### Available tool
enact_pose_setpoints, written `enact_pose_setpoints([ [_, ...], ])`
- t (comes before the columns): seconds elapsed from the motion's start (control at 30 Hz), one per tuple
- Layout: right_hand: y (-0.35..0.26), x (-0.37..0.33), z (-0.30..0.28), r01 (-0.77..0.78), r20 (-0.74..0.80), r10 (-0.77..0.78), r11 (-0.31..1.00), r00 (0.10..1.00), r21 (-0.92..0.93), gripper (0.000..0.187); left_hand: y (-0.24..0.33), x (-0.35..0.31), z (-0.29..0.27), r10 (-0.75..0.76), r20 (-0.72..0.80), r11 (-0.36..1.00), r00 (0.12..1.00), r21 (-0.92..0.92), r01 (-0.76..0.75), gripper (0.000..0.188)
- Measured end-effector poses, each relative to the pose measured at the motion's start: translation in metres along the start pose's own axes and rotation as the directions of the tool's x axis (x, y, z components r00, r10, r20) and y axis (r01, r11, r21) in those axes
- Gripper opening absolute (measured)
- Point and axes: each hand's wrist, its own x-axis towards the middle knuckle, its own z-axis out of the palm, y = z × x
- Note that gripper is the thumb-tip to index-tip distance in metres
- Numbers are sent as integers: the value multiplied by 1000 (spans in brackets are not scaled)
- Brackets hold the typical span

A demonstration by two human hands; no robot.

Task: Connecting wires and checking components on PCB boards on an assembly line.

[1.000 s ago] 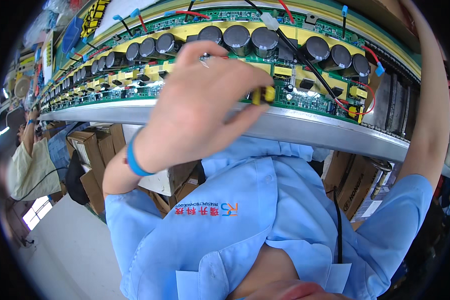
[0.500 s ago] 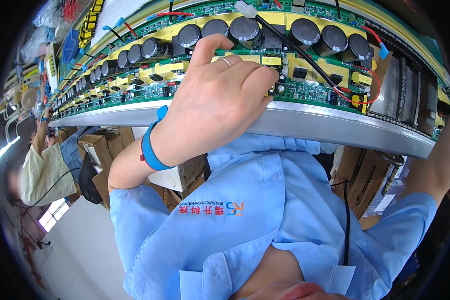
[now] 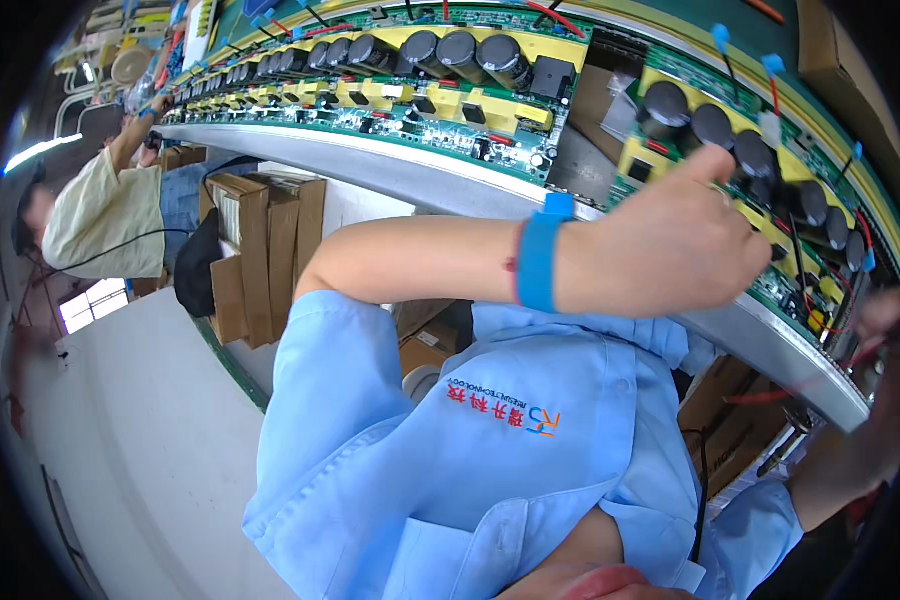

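Note:
My left hand (image 3: pixel 670 240), with a blue wristband (image 3: pixel 540 255), is over a green circuit board (image 3: pixel 785 155) on the right part of the line. Its fingers curl down among the board's yellow strips and black round capacitors (image 3: pixel 712 126); their tips are hidden, so what they grip cannot be made out. At the far right edge my right hand (image 3: pixel 880 315) is smeared by motion beside that board's end. A blurred red wire-like streak (image 3: pixel 800 388) shows below it. Another board (image 3: pixel 470 110) lies to the left, parted from the first by a gap.
A silver metal rail (image 3: pixel 370 165) runs along the near side of the boards. Stacked cardboard boxes (image 3: pixel 280 250) stand beneath at left, near a white surface (image 3: pixel 150 420). A co-worker in a pale shirt (image 3: pixel 110 220) works farther along the line. A carton (image 3: pixel 850 80) sits at the far right.
My left hand has moved right, and the board under it has shifted right, opening a gap from its neighbour. My right hand has come into view. The black cable no longer lies across the board.

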Motion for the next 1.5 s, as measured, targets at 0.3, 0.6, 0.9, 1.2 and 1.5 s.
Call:
enact_pose_setpoints([
  [0.3, 12, 26, 53, -96, -184, 122, 985, 975, 142, 28, -7, 0, -34, -155, 30, 948, 987, -278, 157, 15],
  [0.6, 3, 31, 72, -14, -181, 36, 993, 983, 118, 21, -6, 3, -46, -298, 532, -166, 793, -846, 506, 20],
  [0.9, -14, 43, 93, 181, -130, -216, 954, 968, -241, 20, -4, -8, -47, -458, 120, 467, 881, -810, 353, 21],
  [1.2, 7, 8, 98, -48, 97, 61, 991, 993, -125, 36, -23, -38, -44, -401, -38, 475, 915, -863, 173, 14],
  [1.5, -8, -29, 83, 176, 25, -252, 597, 967, -783, 36, 1, -40, -37, -15, -324, 998, 946, -62, -5, 23],
])
